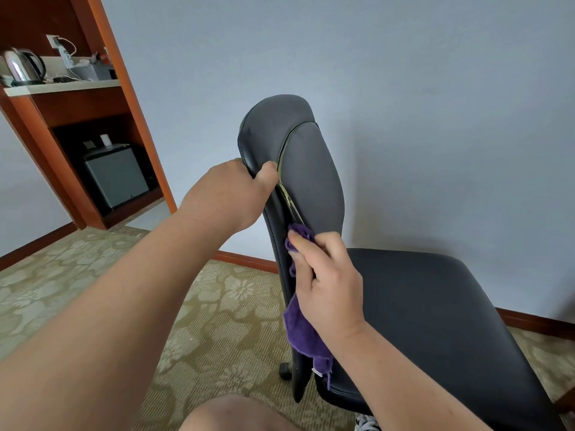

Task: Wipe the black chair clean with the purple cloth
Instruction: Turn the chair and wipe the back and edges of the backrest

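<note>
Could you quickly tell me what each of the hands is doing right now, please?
Left hand: grips the side edge of the black chair backrest.
Right hand: holds the purple cloth against the backrest edge.

The black chair (pixel 435 306) stands on the floral-patterned carpet (pixel 62 259).

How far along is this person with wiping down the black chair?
Mid-job, it seems. Done: nothing shows which surfaces are already wiped. In hand: the left hand grips the edge of the backrest while the right hand presses the purple cloth against its lower side. Left: probably the seat, which the cloth isn't touching.
</note>
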{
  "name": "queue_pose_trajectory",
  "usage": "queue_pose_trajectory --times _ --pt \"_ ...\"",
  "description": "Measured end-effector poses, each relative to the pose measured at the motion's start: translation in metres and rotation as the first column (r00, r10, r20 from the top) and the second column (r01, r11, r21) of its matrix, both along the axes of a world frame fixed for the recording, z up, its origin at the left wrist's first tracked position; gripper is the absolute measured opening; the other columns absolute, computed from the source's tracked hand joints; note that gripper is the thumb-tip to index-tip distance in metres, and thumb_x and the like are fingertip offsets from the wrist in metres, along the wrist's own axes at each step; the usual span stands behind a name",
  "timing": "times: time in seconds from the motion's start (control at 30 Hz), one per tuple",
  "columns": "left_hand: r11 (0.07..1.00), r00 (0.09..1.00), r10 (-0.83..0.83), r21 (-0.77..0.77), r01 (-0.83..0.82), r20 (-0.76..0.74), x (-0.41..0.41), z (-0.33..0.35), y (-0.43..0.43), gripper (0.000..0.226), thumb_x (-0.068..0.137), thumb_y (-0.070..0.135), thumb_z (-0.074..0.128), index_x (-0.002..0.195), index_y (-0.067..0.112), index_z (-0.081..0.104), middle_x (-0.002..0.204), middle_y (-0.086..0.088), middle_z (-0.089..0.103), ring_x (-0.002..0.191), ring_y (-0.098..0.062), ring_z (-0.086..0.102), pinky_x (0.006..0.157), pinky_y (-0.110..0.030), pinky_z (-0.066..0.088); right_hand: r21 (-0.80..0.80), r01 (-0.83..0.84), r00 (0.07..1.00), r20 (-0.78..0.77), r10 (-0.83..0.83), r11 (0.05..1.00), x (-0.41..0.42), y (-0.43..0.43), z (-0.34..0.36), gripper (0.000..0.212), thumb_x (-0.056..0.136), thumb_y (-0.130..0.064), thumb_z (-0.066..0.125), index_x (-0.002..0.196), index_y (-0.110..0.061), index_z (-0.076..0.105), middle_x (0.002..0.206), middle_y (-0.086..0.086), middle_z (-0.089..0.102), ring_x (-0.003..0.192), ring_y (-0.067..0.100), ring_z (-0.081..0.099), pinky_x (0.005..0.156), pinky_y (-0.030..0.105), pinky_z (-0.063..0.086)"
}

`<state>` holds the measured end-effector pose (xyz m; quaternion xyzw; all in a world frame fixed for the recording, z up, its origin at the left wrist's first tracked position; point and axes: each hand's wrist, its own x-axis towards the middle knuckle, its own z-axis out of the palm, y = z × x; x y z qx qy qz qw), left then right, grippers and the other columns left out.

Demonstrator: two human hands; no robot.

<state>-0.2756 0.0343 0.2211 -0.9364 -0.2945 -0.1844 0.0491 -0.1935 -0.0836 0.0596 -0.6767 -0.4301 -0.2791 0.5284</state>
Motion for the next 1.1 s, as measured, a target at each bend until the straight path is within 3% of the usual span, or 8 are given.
queue_pose_trajectory --times 0.1,0.23,0.37,0.5,0.6,0.73,0.9,1.1 --pt "0.986 0.994 0.026 -0.165 -0.009 0.104 0.003 0.0 -0.002 0.032 0.097 0.039 0.029 0.075 0.021 0.043 0.07 -0.009 0.05 0.061 -0.024 0.046 0.051 -0.029 0.031 -0.061 0.033 0.999 0.014 -0.032 0.998 0.003 -0.008 -0.027 0.024 0.093 -0.015 0.067 0.114 -0.024 0.074 0.095 -0.003 0.058 0.071 0.016 0.059 0.056 0.034 0.055" --pt "0.994 0.997 0.019 -0.107 -0.01 0.075 0.001 0.002 -0.007 0.026 0.096 0.036 0.03 0.088 0.017 0.044 0.071 -0.009 0.051 0.064 -0.026 0.048 0.051 -0.03 0.034 -0.102 0.028 0.998 -0.048 -0.033 0.994 -0.001 -0.017 -0.033 0.019 0.094 -0.019 0.066 0.11 -0.026 0.074 0.097 -0.009 0.057 0.074 0.012 0.059 0.057 0.032 0.055" --pt "0.999 1.0 -0.019 -0.03 0.019 0.003 0.001 0.002 -0.008 0.017 0.095 0.027 0.029 0.102 0.018 0.042 0.073 -0.008 0.046 0.062 -0.023 0.043 0.049 -0.028 0.029 0.047 -0.022 0.994 -0.104 0.027 0.999 -0.002 -0.011 0.002 0.02 0.096 -0.021 0.062 0.114 -0.025 0.071 0.103 -0.011 0.057 0.084 0.004 0.059 0.066 0.022 0.052" --pt "0.993 0.993 -0.035 0.106 0.047 -0.113 -0.002 0.004 -0.008 0.03 0.09 0.012 0.035 0.119 0.018 0.032 0.073 -0.007 0.033 0.058 -0.019 0.033 0.049 -0.028 0.029 -0.014 -0.018 0.998 -0.058 0.017 1.0 0.003 -0.005 0.024 0.02 0.095 -0.024 0.064 0.113 -0.024 0.074 0.097 -0.004 0.058 0.079 0.016 0.061 0.06 0.034 0.054" --pt "0.987 0.991 -0.04 0.151 0.06 -0.126 -0.004 0.004 -0.009 0.03 0.09 0.013 0.037 0.116 0.022 0.026 0.073 -0.007 0.033 0.059 -0.021 0.035 0.05 -0.029 0.033 -0.028 -0.009 0.999 -0.04 0.008 1.0 0.009 -0.012 0.011 0.019 0.095 -0.024 0.066 0.111 -0.024 0.075 0.093 -0.004 0.058 0.073 0.018 0.06 0.058 0.036 0.054" --pt "0.991 0.994 -0.042 0.12 0.054 -0.102 -0.002 0.002 -0.009 0.021 0.093 0.018 0.035 0.111 0.026 0.027 0.076 -0.006 0.039 0.063 -0.023 0.044 0.048 -0.029 0.032 -0.04 0.0 0.987 -0.159 -0.006 0.999 0.011 -0.025 -0.019 0.017 0.095 -0.023 0.066 0.11 -0.028 0.073 0.094 -0.01 0.056 0.065 0.013 0.057 0.056 0.038 0.054" --pt "0.986 0.991 -0.035 0.157 0.055 -0.126 -0.003 0.003 -0.01 0.026 0.094 0.016 0.036 0.117 0.024 0.028 0.076 -0.007 0.038 0.063 -0.023 0.043 0.048 -0.029 0.034 -0.046 -0.084 0.964 -0.256 0.07 0.995 0.008 -0.027 -0.013 0.015 0.096 -0.022 0.062 0.108 -0.028 0.068 0.099 -0.014 0.054 0.083 0.009 0.059 0.069 0.039 0.056" --pt "0.979 0.991 -0.03 0.198 0.056 -0.133 -0.002 0.002 -0.007 0.037 0.089 0.011 0.041 0.124 0.013 0.03 0.071 -0.007 0.028 0.055 -0.019 0.03 0.048 -0.028 0.028 -0.002 -0.139 0.977 -0.162 0.137 0.99 0.006 0.001 0.039 0.016 0.097 -0.028 0.058 0.109 -0.024 0.067 0.099 -0.009 0.051 0.083 0.012 0.057 0.068 0.038 0.053"
